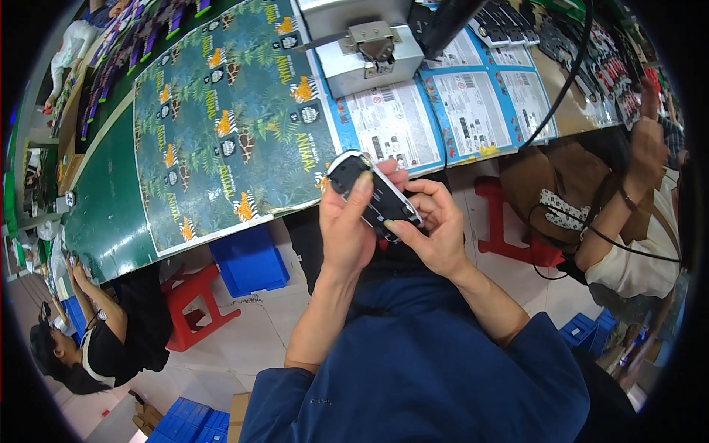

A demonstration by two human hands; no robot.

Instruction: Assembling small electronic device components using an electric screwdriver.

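The black-and-white piece [378,198] fills the gap between my left hand [346,227] and right hand [437,229]. Ahead and to the left, I could pass low over the flat patterned sheet [247,140] on the surface [111,196]. Straight in front, the squat metal fixture [373,60] blocks me, with a dark pole [452,26] slanting over its right side. Between that pole and the black cable [573,80] farther right, I have a passage over the flat printed cards [470,111]. Dark parts [580,48] crowd the far right.
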